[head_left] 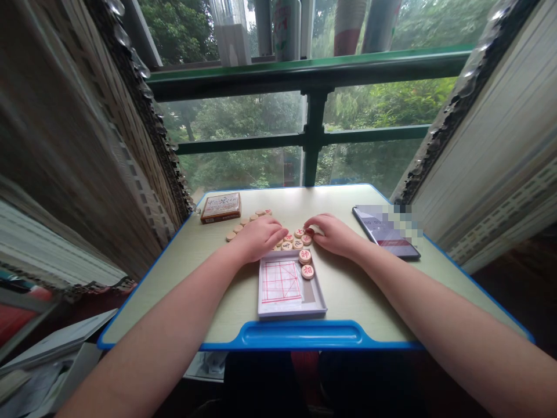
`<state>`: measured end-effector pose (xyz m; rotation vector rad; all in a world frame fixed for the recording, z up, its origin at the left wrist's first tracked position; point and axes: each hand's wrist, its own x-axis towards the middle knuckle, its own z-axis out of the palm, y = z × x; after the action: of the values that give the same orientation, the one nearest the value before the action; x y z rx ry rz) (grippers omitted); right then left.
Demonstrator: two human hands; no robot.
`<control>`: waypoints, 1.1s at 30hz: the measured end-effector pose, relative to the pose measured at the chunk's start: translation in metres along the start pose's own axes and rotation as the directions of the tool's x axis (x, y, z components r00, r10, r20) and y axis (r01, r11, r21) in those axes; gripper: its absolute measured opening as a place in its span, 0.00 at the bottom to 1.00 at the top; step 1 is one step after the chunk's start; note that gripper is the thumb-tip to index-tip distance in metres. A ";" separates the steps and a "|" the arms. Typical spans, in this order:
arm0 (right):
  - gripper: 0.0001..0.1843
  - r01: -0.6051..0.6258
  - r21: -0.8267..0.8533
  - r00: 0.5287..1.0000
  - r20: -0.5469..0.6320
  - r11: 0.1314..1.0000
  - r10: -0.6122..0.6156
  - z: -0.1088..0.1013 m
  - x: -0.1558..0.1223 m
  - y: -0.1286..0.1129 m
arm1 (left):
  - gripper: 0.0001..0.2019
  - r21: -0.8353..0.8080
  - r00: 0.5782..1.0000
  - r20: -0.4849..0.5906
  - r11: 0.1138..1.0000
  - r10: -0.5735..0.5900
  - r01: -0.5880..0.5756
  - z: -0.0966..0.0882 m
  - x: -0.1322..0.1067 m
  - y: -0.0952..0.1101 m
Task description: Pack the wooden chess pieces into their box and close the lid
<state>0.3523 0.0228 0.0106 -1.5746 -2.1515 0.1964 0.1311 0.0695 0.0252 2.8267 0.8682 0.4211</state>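
Note:
My left hand [260, 238] lies over a group of round wooden Chinese chess pieces, its fingers stretched out to the right and hiding several of them. My right hand [334, 233] is curled with thumb and forefinger around a dark red edge, which looks like a tilted chess piece [309, 231]. Between the hands are loose pieces with red or black characters, such as a red one [298, 233] and a black one [297, 245]. An open white box [322, 303] holds a folded paper board [282, 281] with red lines, a red-marked piece [307, 271] and a small stack of pieces [305, 256].
A brown box lid [221, 208] sits at the back left of the blue-edged table [191, 316]. A tablet or phone [383, 232] lies at the right. Curtains hang on both sides; a green window rail [313, 72] runs behind, with cups [348, 29] above it.

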 end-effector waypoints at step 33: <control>0.13 0.008 -0.117 0.999 0.032 0.993 -0.004 -0.001 0.000 -0.001 | 0.17 0.208 0.970 -0.041 0.947 -0.241 0.244 0.000 -0.004 0.002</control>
<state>0.3515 0.0220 0.0117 -1.6394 -2.2275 0.0956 0.1293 0.0655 0.0253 2.8512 1.3194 0.3338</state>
